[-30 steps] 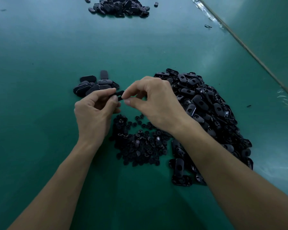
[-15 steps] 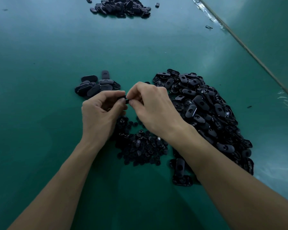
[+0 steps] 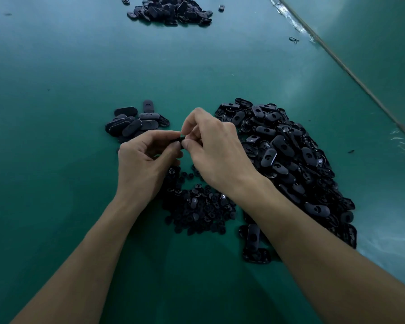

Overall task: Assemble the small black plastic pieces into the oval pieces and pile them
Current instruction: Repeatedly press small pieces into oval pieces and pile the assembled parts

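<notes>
Both hands meet above the green table (image 3: 56, 206). The left hand (image 3: 145, 160) curls round an oval piece (image 3: 178, 139); only its dark end shows, pointing toward the right hand (image 3: 215, 153), which pinches that end. Its long axis is hidden. Small black pieces (image 3: 197, 206) lie beneath the wrists, with a heap of loose ovals (image 3: 290, 164) right of the right hand and a small pile (image 3: 136, 123) just beyond the left.
</notes>
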Demonstrator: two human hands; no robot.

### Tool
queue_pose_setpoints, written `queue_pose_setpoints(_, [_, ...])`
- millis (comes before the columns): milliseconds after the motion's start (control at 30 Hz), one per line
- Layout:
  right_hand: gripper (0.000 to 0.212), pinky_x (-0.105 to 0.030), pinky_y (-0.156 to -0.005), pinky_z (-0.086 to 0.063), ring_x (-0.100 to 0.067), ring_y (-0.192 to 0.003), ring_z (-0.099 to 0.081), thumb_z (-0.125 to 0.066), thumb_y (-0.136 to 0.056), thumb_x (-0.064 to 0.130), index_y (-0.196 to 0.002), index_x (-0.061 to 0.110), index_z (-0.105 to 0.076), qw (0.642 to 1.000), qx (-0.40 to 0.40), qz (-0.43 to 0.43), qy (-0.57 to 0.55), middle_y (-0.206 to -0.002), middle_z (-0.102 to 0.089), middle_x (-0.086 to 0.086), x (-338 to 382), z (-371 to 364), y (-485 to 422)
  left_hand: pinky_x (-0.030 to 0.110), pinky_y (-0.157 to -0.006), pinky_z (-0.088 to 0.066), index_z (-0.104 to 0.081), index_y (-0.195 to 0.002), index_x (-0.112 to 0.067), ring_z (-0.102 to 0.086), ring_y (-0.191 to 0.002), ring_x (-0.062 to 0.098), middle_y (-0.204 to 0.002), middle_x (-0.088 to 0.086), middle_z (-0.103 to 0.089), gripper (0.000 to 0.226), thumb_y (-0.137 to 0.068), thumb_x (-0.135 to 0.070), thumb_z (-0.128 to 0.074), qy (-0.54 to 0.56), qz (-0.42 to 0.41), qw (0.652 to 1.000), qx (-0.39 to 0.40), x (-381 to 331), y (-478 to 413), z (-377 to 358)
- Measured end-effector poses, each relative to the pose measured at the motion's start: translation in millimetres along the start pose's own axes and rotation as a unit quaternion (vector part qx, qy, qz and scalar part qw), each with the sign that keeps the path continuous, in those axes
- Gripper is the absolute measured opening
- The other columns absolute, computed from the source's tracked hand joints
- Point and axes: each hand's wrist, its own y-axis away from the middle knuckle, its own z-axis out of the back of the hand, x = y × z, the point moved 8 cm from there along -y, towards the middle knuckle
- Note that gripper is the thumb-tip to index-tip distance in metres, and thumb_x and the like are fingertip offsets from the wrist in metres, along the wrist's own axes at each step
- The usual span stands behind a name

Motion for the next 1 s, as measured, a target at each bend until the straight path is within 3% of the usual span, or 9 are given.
queue_pose_setpoints(400, [0.024, -0.032, -0.061, -0.051, -0.013, -0.072, -0.059, -0.070, -0.091, 0.011, -0.083, 0.023, -0.050, 1.000, -0.011, -0.027, 0.008, -0.079, -0.060, 0.003, -6.4, 2.6, -1.6, 0.022, -0.070, -0.059, -0.072, -0.097, -0.025, -0.073, -0.078, 0.010, -0.089, -0.007, -0.077, 0.029, -0.089, 0.003, -0.071, -0.003, 0.001, 1.000, 0.026, 2.8, -0.8, -1.8])
queue_pose_setpoints(567, [0.022, -0.038, -0.066, -0.053, -0.017, -0.076, -0.058, -0.066, -0.092, 0.012, -0.085, 0.024, -0.050, 0.998, 0.036, -0.042, 0.035, -0.088, -0.059, -0.002, -10.8, 0.0, -3.0, 0.034, -0.073, -0.061, -0.071, -0.095, -0.039, -0.073, -0.081, 0.012, -0.089, -0.011, -0.076, 0.029, -0.084, -0.012, -0.073, -0.079, -0.012, 0.996, 0.037, 4.9, 0.0, -3.9])
queue_pose_setpoints(767, [0.024, -0.040, -0.069, -0.053, -0.022, -0.078, -0.059, -0.069, -0.090, 0.012, -0.081, 0.024, -0.050, 0.998, -0.005, -0.040, 0.044, -0.085, -0.061, -0.003, -7.8, 3.5, -0.1, 0.048, -0.071, -0.061, -0.070, -0.091, -0.046, -0.072, -0.078, 0.013, -0.088, -0.013, -0.075, 0.028, -0.083, -0.020, -0.073, -0.100, -0.019, 0.994, 0.039, 1.3, -0.4, -5.2])
queue_pose_setpoints(900, [0.018, -0.042, -0.068, -0.056, -0.024, -0.078, -0.062, -0.064, -0.094, 0.011, -0.083, 0.023, -0.056, 0.999, -0.002, -0.031, 0.028, -0.084, -0.064, -0.005, -4.6, -1.4, 2.6, 0.043, -0.068, -0.062, -0.068, -0.085, -0.044, -0.071, -0.074, 0.010, -0.082, -0.015, -0.072, 0.027, -0.084, -0.019, -0.076, -0.112, -0.020, 0.993, 0.025, -1.0, -0.3, -3.3])
queue_pose_setpoints(1000, [0.021, -0.038, -0.068, -0.057, -0.017, -0.074, -0.064, -0.063, -0.093, 0.006, -0.082, 0.024, -0.058, 1.000, 0.007, -0.023, 0.011, -0.079, -0.066, 0.000, -2.5, 0.2, 1.8, 0.030, -0.063, -0.059, -0.066, -0.087, -0.039, -0.070, -0.068, 0.012, -0.079, -0.013, -0.072, 0.028, -0.086, -0.013, -0.078, -0.105, -0.017, 0.994, 0.012, -1.1, -0.7, -1.1])
